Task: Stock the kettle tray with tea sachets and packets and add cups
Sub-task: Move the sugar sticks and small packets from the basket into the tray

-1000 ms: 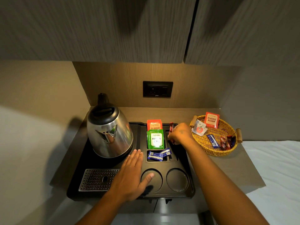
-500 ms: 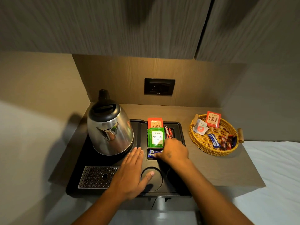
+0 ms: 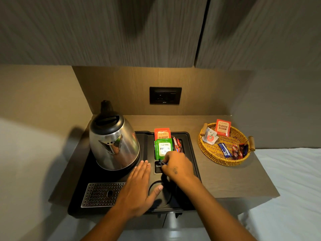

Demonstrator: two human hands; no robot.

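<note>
The black kettle tray (image 3: 193, 153) holds a steel kettle (image 3: 114, 143). An orange tea sachet (image 3: 162, 133) and a green one (image 3: 163, 148) stand upright in its rear slot, with red packets (image 3: 178, 145) in the narrow slot beside them. My right hand (image 3: 177, 168) is over the small front compartment, fingertips pinched on a blue sachet (image 3: 162, 162) that is mostly hidden. My left hand (image 3: 139, 186) lies flat, fingers spread, on the tray, its thumb over a round cup recess (image 3: 157, 195). No cups are in view.
A wicker basket (image 3: 217, 158) on the counter to the right holds an orange Classic Assam sachet (image 3: 222, 127), a white sachet (image 3: 210, 136), a blue sachet (image 3: 225, 150) and red packets (image 3: 238, 151). A metal drip grate (image 3: 102, 193) fills the tray's front left. Cabinets hang overhead.
My right hand has come from the red-packet slot down to the front compartment and closed its fingers on the blue sachet. The left hand has stayed put.
</note>
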